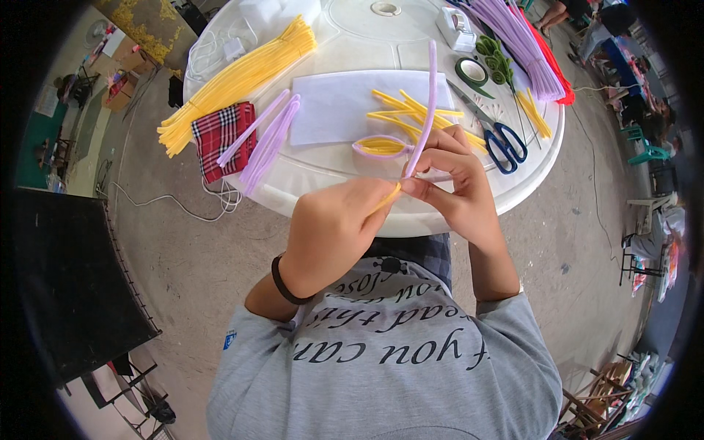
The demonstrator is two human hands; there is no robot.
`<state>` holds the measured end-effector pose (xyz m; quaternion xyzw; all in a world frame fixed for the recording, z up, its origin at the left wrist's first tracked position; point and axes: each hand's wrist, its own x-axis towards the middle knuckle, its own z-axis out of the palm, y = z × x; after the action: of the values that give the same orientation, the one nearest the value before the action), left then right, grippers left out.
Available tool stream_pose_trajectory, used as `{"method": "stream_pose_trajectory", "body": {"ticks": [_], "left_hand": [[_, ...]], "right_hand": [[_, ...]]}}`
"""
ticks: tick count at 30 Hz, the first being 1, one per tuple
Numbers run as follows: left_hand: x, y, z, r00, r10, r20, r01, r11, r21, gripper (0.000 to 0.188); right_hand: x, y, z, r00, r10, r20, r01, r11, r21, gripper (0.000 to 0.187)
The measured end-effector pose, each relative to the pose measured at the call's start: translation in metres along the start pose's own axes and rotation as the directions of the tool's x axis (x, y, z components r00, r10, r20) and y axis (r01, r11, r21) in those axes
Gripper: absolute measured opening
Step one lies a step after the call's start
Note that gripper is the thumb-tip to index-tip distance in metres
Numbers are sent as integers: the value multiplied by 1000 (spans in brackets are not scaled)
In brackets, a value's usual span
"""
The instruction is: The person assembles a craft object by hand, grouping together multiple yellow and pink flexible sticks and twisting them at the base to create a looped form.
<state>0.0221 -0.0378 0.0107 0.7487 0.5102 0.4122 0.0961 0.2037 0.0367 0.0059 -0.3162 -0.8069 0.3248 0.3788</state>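
Observation:
Over the table's near edge my two hands meet, fingertips close together. My left hand (334, 220) is closed on a yellow pipe cleaner (386, 198), whose end shows at its fingertips. Thumb and fingers of my right hand (456, 180) pinch a lilac pipe cleaner (428, 103), which stands up and curves away over the table. Just beyond the fingers lies a leaf-shaped loop (381, 147) of lilac pipe cleaner with yellow inside. Several short yellow pipe cleaners (411, 110) lie behind it on a white sheet (330, 103). Where the two pipe cleaners meet is partly hidden by my fingers.
On the round white table (352, 44), a yellow pipe cleaner bundle (242, 77), a plaid cloth (220, 139) and bent lilac pieces (271, 139) lie left. Rightward are blue-handled scissors (506, 147), green tape (471, 72), a white tape dispenser (456, 29), green coils (495, 59) and a lilac bundle (524, 51).

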Motion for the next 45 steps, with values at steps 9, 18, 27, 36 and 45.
{"method": "stream_pose_trajectory", "body": {"ticks": [9, 18, 27, 36, 45], "left_hand": [[5, -18, -11, 820, -325, 471, 550, 224, -804, 19], [6, -14, -5, 719, -103, 687, 694, 77, -716, 21], [12, -21, -8, 663, -48, 747, 748, 96, -657, 21], [13, -4, -14, 943, -118, 312, 247, 875, -416, 11], [7, 11, -12, 983, 153, 104, -159, 986, 57, 17]], "right_hand": [[-48, 12, 4, 722, -665, -193, 489, 687, -538, 31], [-22, 10, 4, 793, -549, -263, 469, 826, -312, 22], [-19, 12, -10, 757, -649, -78, 529, 679, -509, 18], [-3, -17, -14, 989, -147, -10, 143, 975, -170, 16], [10, -17, -23, 983, -22, 181, 9, 997, 72, 14]]}}
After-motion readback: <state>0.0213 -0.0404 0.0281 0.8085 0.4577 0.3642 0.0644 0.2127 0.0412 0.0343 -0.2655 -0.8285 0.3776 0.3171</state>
